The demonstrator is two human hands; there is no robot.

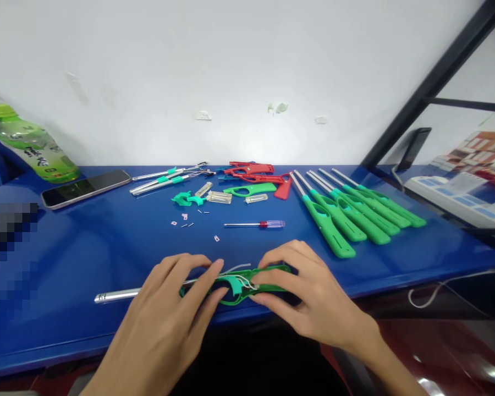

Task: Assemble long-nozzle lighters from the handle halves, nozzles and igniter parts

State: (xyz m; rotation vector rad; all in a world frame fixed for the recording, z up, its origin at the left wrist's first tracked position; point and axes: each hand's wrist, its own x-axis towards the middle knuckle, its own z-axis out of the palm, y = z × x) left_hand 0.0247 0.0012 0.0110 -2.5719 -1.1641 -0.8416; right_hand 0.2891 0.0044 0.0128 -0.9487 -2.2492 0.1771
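Note:
Low at the blue table's near edge lies an opened utility lighter (241, 283), a green half-shell with a teal trigger and thin white wires showing inside. Its silver tube (117, 295) sticks out to the left. My left hand (177, 302) grips the shell around the trigger opening, thumb and forefinger on either side. Farther right, my right hand (303, 289) pinches the handle part, fingertips at the wires; whatever small piece lies under them is hidden. Beyond my hands is a screwdriver (254, 224) with a clear purple and red handle.
Several assembled green lighters (334, 220) lie at right. Farther back are red shells (251, 170), a green shell (251, 190), clear fuel tanks (219, 197), teal triggers (185, 198) and silver tubes (160, 181). Small metal bits (184, 216) are scattered. A phone (86, 188) and bottle (33, 146) stand left.

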